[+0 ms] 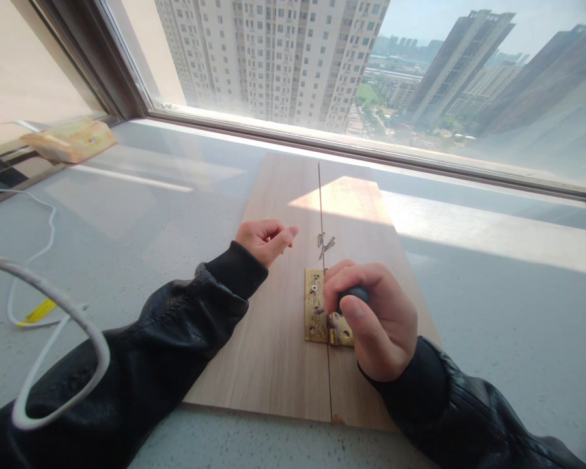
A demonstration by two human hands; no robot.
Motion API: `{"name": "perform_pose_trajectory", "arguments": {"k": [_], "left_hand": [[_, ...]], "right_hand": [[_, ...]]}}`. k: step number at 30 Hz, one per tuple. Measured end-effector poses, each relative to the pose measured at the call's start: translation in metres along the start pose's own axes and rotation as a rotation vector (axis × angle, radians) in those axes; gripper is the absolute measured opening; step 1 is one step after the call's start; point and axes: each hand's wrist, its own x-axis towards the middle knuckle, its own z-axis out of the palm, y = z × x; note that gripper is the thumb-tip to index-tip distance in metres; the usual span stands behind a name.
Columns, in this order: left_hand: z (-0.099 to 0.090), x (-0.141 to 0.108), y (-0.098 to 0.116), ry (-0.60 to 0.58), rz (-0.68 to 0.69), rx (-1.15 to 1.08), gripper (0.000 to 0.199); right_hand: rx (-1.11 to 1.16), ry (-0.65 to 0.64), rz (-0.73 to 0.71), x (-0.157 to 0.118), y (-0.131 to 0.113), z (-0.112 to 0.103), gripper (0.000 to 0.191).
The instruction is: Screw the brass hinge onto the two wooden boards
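Two pale wooden boards [273, 345] lie side by side with a narrow seam between them. A brass hinge [314, 326] spans the seam, partly covered by my right hand [378, 312]. That hand is wrapped round the dark handle of a screwdriver [354, 296], whose tip points at the hinge's left leaf. One screw head [314, 288] shows in the upper part of that leaf. Several loose screws [327, 245] rest by the seam above the hinge. Over the left board, my left hand [267, 240] has curled fingers and thumb pressed together; whatever they hold, if anything, is too small to name.
A white cable [73, 312] loops at the left, partly in front of my left sleeve. A tissue packet [73, 140] lies at the back left on the speckled sill [176, 150]. Beyond the boards stands a window with a dark frame [254, 132].
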Motion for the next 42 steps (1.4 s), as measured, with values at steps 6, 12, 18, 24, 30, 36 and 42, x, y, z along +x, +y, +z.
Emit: {"name": "perform_pose_trajectory", "arguments": {"k": [6,12,18,24,30,36,42], "left_hand": [[0.0002,0.0000,0.0006,-0.004,0.001,-0.004,0.035],[-0.0007,0.0004,0.0002,-0.015,0.002,0.001,0.034],[-0.0006,0.0000,0.0006,-0.012,0.001,0.000,0.035],[0.0003,0.0000,0.0006,0.001,-0.003,0.001,0.035],[0.0002,0.0005,-0.0008,0.001,0.002,0.004,0.035],[0.0000,0.0002,-0.0004,0.001,0.006,0.003,0.035],[-0.0004,0.0002,-0.0003,-0.003,-0.003,0.009,0.035]], "right_hand": [[0.070,-0.023,-0.007,-0.0004,0.0015,0.0007,0.026],[0.065,-0.008,0.035,0.0025,0.0013,-0.0007,0.031],[-0.006,-0.018,-0.035,0.0054,0.0013,-0.0033,0.025],[-0.066,-0.069,-0.058,0.0058,-0.0021,-0.0062,0.018],[-0.075,-0.106,-0.063,0.0029,-0.0034,-0.0069,0.019],[-0.069,-0.048,-0.082,0.0019,-0.0028,-0.0054,0.021],[-0.061,-0.009,-0.080,0.0017,-0.0034,-0.0041,0.018]]}}
